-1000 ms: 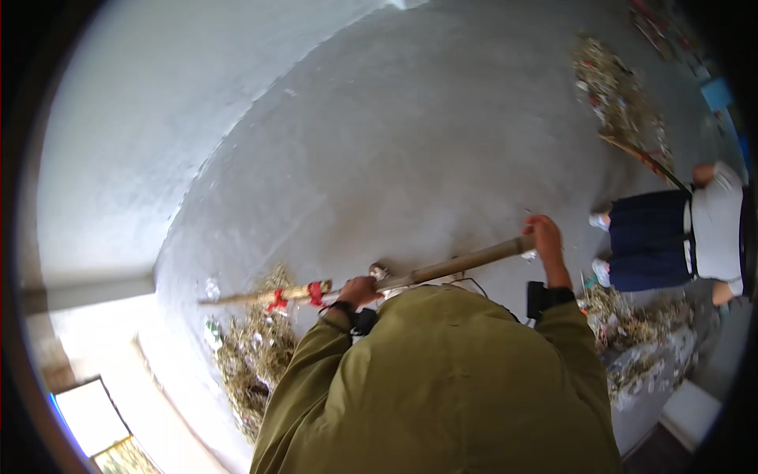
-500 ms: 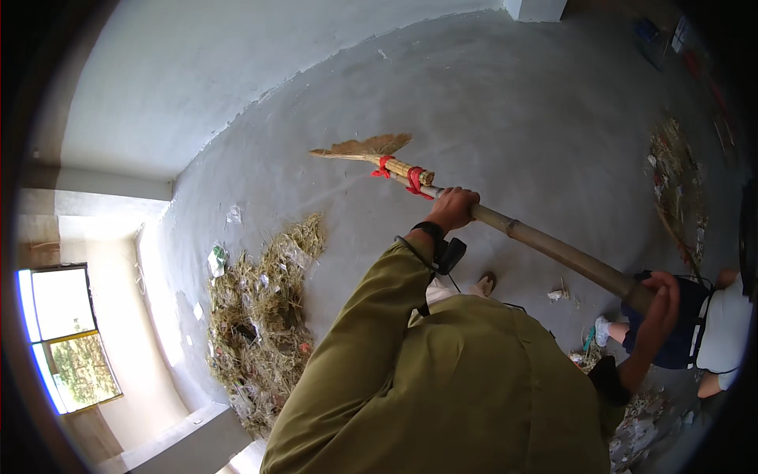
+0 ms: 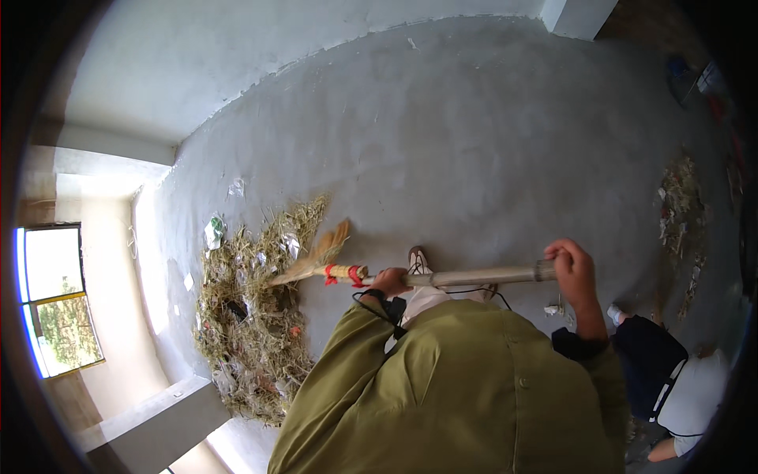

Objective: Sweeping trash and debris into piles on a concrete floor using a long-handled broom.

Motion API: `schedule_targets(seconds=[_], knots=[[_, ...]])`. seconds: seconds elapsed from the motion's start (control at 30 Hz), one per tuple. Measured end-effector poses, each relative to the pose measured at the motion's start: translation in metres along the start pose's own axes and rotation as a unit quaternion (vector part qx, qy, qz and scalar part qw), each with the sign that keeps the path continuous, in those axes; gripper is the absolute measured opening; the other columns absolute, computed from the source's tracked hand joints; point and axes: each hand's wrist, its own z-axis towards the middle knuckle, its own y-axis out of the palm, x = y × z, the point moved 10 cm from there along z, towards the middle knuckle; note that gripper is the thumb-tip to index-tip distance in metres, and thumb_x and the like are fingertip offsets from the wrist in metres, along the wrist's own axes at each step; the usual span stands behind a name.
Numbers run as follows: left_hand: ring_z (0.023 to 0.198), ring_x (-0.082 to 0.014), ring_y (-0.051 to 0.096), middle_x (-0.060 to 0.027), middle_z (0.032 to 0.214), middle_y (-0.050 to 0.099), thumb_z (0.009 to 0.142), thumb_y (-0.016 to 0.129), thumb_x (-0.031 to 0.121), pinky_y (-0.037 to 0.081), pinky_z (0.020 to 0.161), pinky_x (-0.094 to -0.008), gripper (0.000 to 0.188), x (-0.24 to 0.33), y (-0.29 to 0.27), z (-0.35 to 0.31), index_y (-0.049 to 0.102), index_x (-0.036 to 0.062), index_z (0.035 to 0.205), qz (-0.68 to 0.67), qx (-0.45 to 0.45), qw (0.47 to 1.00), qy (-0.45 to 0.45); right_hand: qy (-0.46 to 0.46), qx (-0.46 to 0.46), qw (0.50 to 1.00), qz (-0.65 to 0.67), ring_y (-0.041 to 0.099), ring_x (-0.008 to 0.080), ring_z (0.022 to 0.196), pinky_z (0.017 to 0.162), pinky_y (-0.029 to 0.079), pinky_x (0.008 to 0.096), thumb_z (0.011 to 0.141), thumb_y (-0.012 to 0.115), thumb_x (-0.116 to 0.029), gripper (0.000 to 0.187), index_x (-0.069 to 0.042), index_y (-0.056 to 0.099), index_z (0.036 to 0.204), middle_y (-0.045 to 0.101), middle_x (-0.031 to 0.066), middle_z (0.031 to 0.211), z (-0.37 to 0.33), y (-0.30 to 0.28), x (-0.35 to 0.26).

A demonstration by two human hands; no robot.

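A broom [image 3: 474,276] with a thick bamboo handle lies nearly level across the front of my body. My left hand [image 3: 388,282] is closed round the handle just behind the head, where red ties bind the bristles. At the handle's far right end, my right hand [image 3: 574,271] is wrapped round the bamboo. The fanned bristles [image 3: 324,251] reach the right edge of a heap of straw and litter [image 3: 253,316], overlapping it in view. Whether they press on the straw or hover over it I cannot tell.
Another person [image 3: 671,367] in a white top and dark bottoms is bent over at the lower right. A second strip of straw litter [image 3: 681,207] lies far right. Small scraps [image 3: 555,309] sit near my right arm. A ledge [image 3: 162,411] and window [image 3: 63,304] are left.
The broom has swung down and left, its bristles going from bare floor to the heap's edge. Its handle is now closer to level. The other person has shifted lower in view.
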Motion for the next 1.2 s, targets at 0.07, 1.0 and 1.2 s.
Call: schedule_targets(seconds=[0.07, 1.0, 1.2], knots=[[0.089, -0.0274, 0.056, -0.0085, 0.086, 0.061, 0.064, 0.066, 0.036, 0.041, 0.079, -0.0389, 0.034, -0.052, 0.011, -0.023, 0.059, 0.0134, 0.088, 0.009, -0.018, 0.997, -0.069, 0.104, -0.057, 0.991, 0.065, 0.058, 0.0177, 0.058, 0.050, 0.045, 0.0262, 0.079, 0.037, -0.009, 0.019, -0.003, 0.055, 0.080, 0.056, 0.0077, 0.067, 0.012, 0.043, 0.045], [0.081, -0.0318, 0.057, -0.0117, 0.079, 0.060, 0.066, 0.066, 0.034, 0.044, 0.070, -0.0416, 0.030, 0.153, -0.051, 0.045, 0.056, 0.0121, 0.084, 0.234, -0.003, 0.956, 0.176, 0.187, 0.190, 0.922, 0.279, 0.043, 0.0072, 0.043, 0.034, 0.034, 0.0200, 0.085, 0.035, -0.023, 0.025, -0.006, 0.053, 0.090, 0.055, 0.0046, 0.073, -0.115, -0.082, 0.170], [0.083, -0.0297, 0.055, -0.0092, 0.078, 0.059, 0.067, 0.065, 0.027, 0.042, 0.073, -0.0415, 0.023, 0.235, -0.090, 0.071, 0.056, 0.0127, 0.083, 0.245, 0.075, 0.929, 0.267, 0.162, 0.268, 0.917, 0.247, 0.040, 0.0037, 0.042, 0.035, 0.032, 0.0171, 0.086, 0.034, -0.021, 0.024, -0.006, 0.052, 0.090, 0.055, 0.0033, 0.075, -0.156, -0.119, 0.116]])
